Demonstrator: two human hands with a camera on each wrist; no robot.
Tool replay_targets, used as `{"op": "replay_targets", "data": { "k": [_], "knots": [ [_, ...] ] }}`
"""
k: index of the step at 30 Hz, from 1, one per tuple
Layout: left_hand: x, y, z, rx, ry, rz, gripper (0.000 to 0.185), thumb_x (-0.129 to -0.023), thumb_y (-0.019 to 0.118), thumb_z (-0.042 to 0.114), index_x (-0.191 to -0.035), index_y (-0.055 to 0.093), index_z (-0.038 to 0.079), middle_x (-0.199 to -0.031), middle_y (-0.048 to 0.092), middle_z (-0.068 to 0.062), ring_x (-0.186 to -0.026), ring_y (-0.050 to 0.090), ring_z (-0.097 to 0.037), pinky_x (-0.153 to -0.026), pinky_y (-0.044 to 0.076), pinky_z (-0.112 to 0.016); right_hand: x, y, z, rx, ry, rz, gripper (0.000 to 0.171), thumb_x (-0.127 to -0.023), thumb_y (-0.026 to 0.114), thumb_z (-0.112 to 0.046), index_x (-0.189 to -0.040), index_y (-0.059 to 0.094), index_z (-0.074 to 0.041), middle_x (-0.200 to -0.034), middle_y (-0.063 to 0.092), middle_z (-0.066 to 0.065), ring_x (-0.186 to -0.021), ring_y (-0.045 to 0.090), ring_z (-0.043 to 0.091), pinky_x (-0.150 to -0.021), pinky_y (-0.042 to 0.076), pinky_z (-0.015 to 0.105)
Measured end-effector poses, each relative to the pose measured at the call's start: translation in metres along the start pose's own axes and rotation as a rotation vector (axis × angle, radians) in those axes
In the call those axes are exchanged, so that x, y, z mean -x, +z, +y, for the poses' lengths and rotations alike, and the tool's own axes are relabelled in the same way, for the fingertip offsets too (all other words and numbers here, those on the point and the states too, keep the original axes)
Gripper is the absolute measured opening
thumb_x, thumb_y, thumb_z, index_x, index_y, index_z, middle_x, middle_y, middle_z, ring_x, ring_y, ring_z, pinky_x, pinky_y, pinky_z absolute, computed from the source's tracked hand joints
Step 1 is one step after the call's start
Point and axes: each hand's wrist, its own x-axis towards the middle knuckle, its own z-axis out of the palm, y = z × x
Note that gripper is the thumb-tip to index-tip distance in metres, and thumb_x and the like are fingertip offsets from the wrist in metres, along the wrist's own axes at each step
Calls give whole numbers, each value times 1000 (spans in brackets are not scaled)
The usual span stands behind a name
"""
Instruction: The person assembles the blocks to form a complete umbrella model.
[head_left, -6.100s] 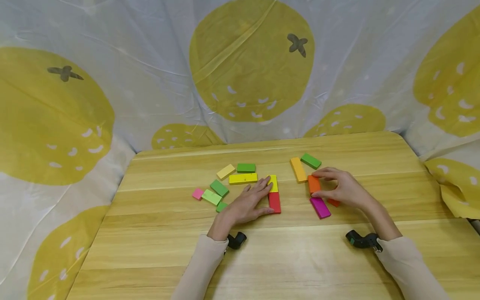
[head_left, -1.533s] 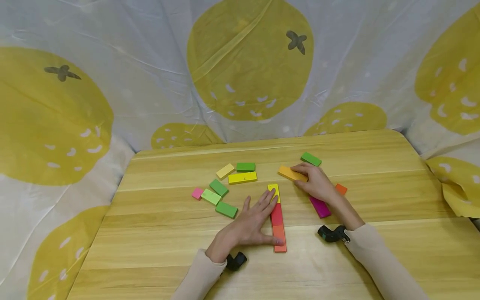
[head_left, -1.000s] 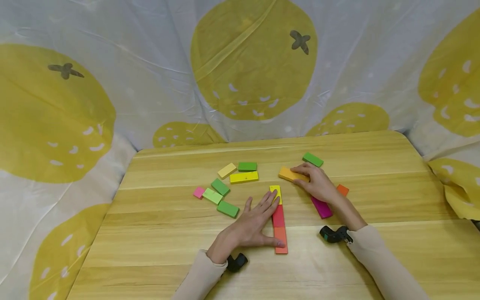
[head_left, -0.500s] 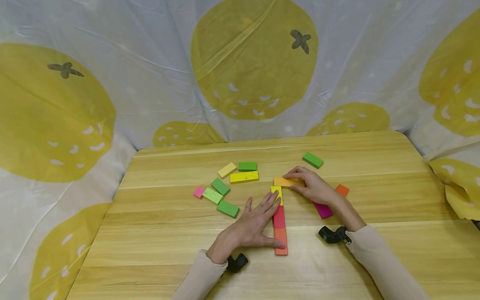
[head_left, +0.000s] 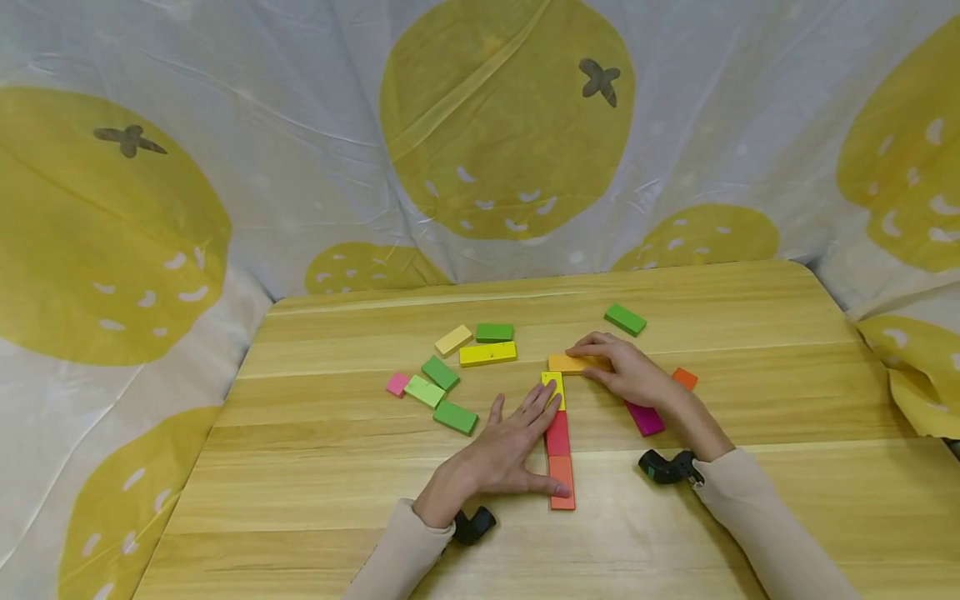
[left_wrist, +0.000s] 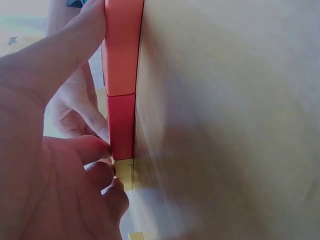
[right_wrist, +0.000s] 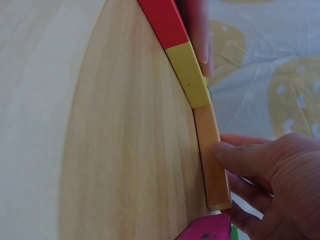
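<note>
My left hand (head_left: 504, 454) lies spread along a row of blocks, its fingertips on the yellow block (head_left: 552, 385) and its thumb on the coral block (head_left: 562, 471). Between those two sits the red block (head_left: 557, 433), end to end with both. My right hand (head_left: 626, 371) pinches a light orange block (head_left: 567, 364) between thumb and fingers. That orange block lies crosswise at the far end of the row; in the right wrist view its end meets the yellow block (right_wrist: 188, 75). A magenta block (head_left: 647, 419) is partly hidden under the right wrist.
Left of the row lie a long yellow block (head_left: 487, 354), a pale yellow block (head_left: 453, 341), several green blocks (head_left: 454, 418) and a small pink block (head_left: 397, 384). A green block (head_left: 626, 320) is at back right; an orange-red block (head_left: 684, 379) lies beyond the right wrist.
A coral block has joined the near end of the row, which sits nearer me. The right hand has turned the light orange block crosswise and brought it left to the yellow block.
</note>
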Motion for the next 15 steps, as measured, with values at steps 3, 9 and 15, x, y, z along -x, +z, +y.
{"op": "replay_targets", "data": {
  "k": [3,9,15],
  "knots": [
    [0,0,0,4,2,1,113,-78,63,70,-157,3,15,-164,-8,0,-152,-5,-18,-115,5,-69,0,0,1,-3,-2,-2,33,-91,63,-5,-124,65,-8,-121,62,9,-116,56,26,-98,48,46],
    [0,1,-1,6,6,5,113,-78,63,70,-157,2,16,-164,-8,0,-152,-5,-18,-115,5,-69,0,0,1,-3,0,-8,34,-92,63,-5,-125,65,-8,-122,61,9,-116,56,26,-98,48,46],
    [1,0,-1,10,6,-2,113,-78,63,69,-156,2,16,-164,-9,1,-152,-5,-18,-115,4,-69,1,0,0,14,1,-7,34,-92,63,-5,-125,65,-8,-122,61,9,-116,56,27,-98,48,46]
  ]
}}
